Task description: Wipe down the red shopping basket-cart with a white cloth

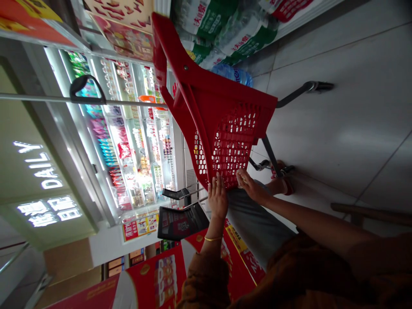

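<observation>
The picture lies on its side, with the floor toward the right. A red plastic shopping cart (189,90) with a lattice basket stands in front of me on grey legs with wheels. My left hand (218,196), a gold bracelet on its wrist, rests with fingers extended against the lower-left end of the basket. Beside it, my right hand (251,186) reaches the basket's mesh corner, thumb apart and fingers slightly bent. Neither hand wraps round anything visible. My knee in grey trousers (257,227) is just behind the hands.
Shrink-wrapped water bottles (225,30) are stacked beyond the cart. A lit refrigerated shelf (131,128) holds packaged goods. Black card stands (182,221) and red printed boxes (154,283) are near my left arm. A wooden stool edge (370,212) shows over the tiled floor (337,137).
</observation>
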The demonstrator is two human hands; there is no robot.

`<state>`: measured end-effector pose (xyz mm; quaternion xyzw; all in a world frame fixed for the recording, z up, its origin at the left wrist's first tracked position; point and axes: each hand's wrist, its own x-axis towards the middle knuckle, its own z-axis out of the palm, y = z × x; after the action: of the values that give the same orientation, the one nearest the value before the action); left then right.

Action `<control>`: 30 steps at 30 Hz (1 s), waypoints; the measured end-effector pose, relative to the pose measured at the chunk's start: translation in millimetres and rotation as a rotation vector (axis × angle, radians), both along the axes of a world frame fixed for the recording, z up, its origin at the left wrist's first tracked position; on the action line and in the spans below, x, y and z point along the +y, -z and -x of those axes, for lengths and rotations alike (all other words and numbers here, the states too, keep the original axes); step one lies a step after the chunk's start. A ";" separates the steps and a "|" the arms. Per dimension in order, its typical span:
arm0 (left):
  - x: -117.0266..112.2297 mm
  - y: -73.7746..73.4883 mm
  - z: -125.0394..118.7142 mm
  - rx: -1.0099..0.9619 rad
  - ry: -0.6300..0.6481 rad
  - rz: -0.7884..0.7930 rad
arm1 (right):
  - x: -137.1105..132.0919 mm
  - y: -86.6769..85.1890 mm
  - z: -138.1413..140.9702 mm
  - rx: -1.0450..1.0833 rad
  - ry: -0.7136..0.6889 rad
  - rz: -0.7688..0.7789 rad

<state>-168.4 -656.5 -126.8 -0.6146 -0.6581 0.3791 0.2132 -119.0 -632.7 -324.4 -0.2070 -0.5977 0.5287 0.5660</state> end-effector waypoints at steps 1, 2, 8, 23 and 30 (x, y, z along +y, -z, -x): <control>-0.4 1.1 -0.3 0.001 -0.004 -0.007 | -2.2 5.9 0.4 -0.009 0.000 0.010; -0.8 2.2 -0.6 0.000 -0.008 -0.012 | -4.3 11.8 0.9 -0.018 -0.002 0.020; -4.0 6.1 -0.1 -0.007 0.005 0.014 | -11.9 32.3 1.7 -0.092 -0.073 0.052; -15.6 -2.2 14.5 -0.059 0.113 -0.031 | -7.9 -46.6 0.9 0.226 -0.179 -0.017; -18.4 -10.0 15.5 -0.083 0.135 -0.146 | 0.2 -72.4 3.5 0.257 -0.141 -0.114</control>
<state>-183.9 -674.9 -116.8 -0.6555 -0.6493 0.2894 0.2549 -122.5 -632.6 -252.1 -0.0629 -0.5625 0.5544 0.6101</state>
